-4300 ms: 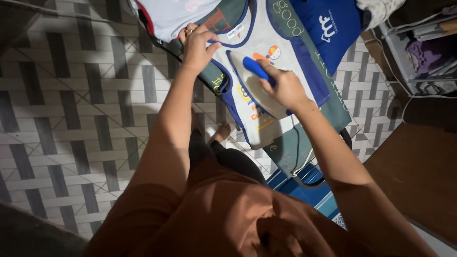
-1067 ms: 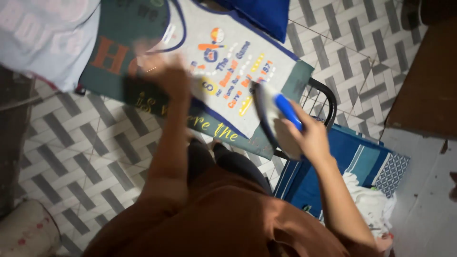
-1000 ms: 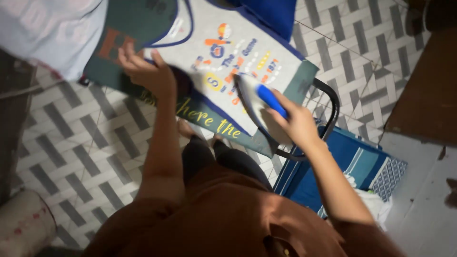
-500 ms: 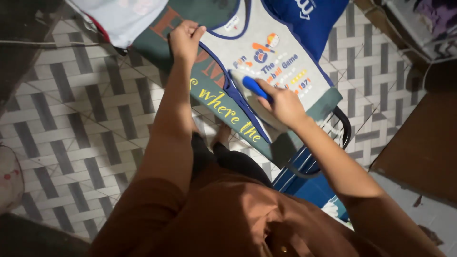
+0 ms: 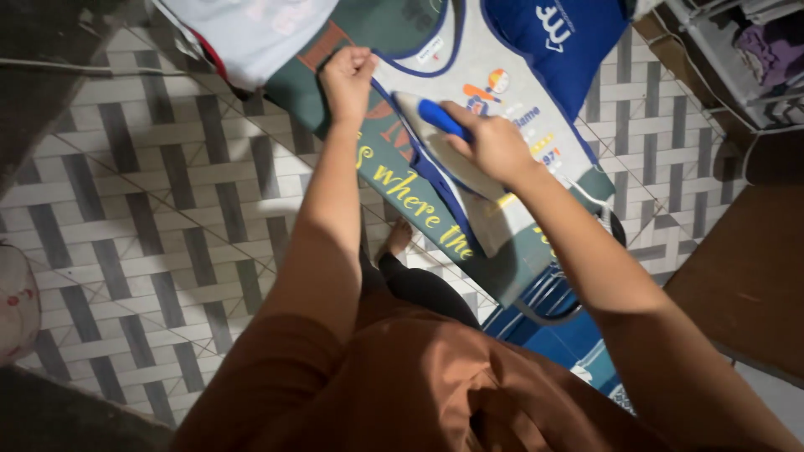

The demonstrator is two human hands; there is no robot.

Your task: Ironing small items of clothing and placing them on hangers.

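A grey sleeveless shirt (image 5: 477, 63) with blue trim and a colourful print lies flat on a dark green ironing board (image 5: 402, 180) with yellow lettering. My right hand (image 5: 494, 146) grips the blue handle of a white clothes iron (image 5: 431, 125), which rests on the shirt's chest. My left hand (image 5: 347, 75) is closed on the shirt's shoulder strap at the board's left edge, holding the cloth taut.
A blue garment (image 5: 557, 38) and a pale one (image 5: 251, 29) lie at the far end of the board. Patterned grey floor tiles (image 5: 167, 192) spread to the left. A blue bag (image 5: 569, 339) sits under the board; a rack of clothes (image 5: 754, 59) stands at upper right, a brown surface (image 5: 745, 276) at right.
The iron has slid up the shirt from its lower print toward the chest. My left hand stays closed on the shoulder strap. The camera view shifted slightly.
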